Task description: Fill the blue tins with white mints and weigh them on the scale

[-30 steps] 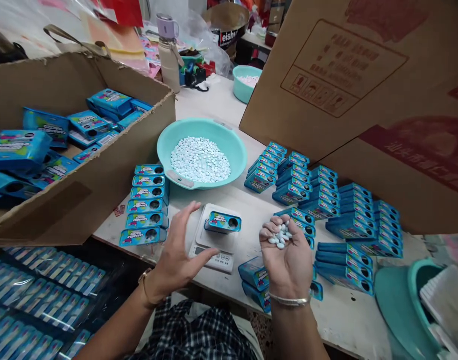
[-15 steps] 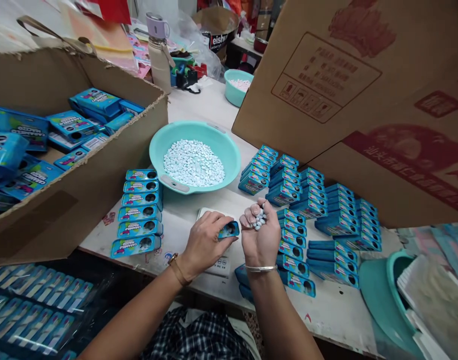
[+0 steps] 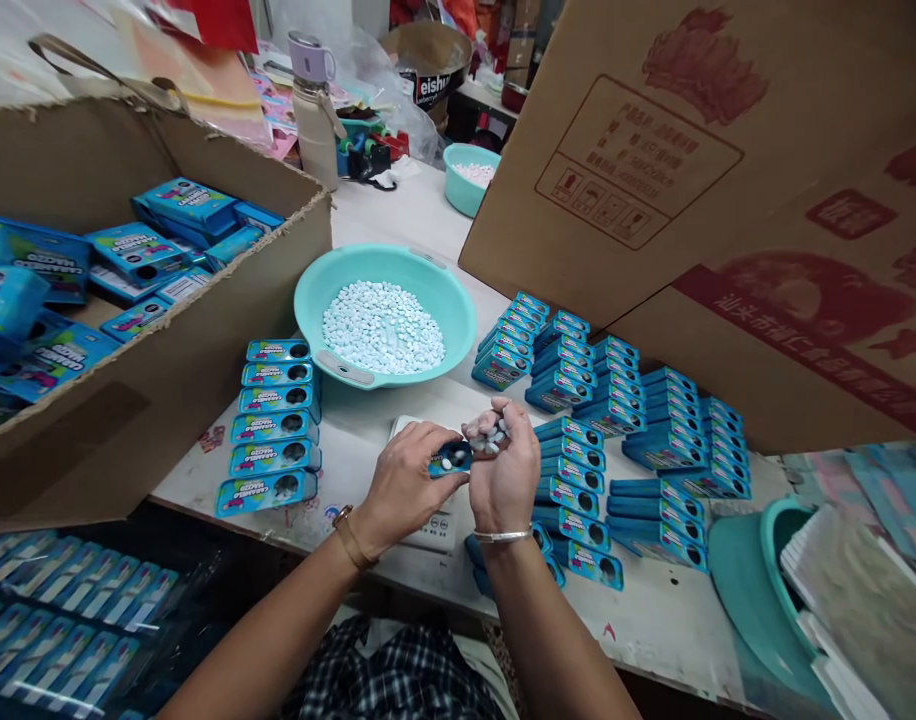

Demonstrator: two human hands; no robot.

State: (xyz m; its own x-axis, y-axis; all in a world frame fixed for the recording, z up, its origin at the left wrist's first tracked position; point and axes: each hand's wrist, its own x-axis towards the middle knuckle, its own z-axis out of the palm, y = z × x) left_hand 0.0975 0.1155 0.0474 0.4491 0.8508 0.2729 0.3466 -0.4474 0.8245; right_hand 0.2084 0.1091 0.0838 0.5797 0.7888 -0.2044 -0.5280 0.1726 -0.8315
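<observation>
My left hand (image 3: 411,472) is closed around a small blue candy tin (image 3: 450,459), whose round dark opening faces up. A white candy shows at that opening. Close against it, my right hand (image 3: 506,465) is cupped, its curled fingers holding several pale candies (image 3: 489,435) over the tin's edge. Beneath my left hand lies a white scale (image 3: 434,533), mostly covered. Beyond both hands stands a turquoise basin (image 3: 458,310) with a heap of pale candies in it.
Rows of blue tins stand left (image 3: 274,429) and right (image 3: 570,470) of my hands. An open cardboard box (image 3: 225,300) of blue packs is at left, a large carton (image 3: 653,260) at back right. A turquoise tub (image 3: 750,590) sits at the right edge.
My right hand has moved left against the tin and tipped towards it. A white candy now shows at the tin's opening.
</observation>
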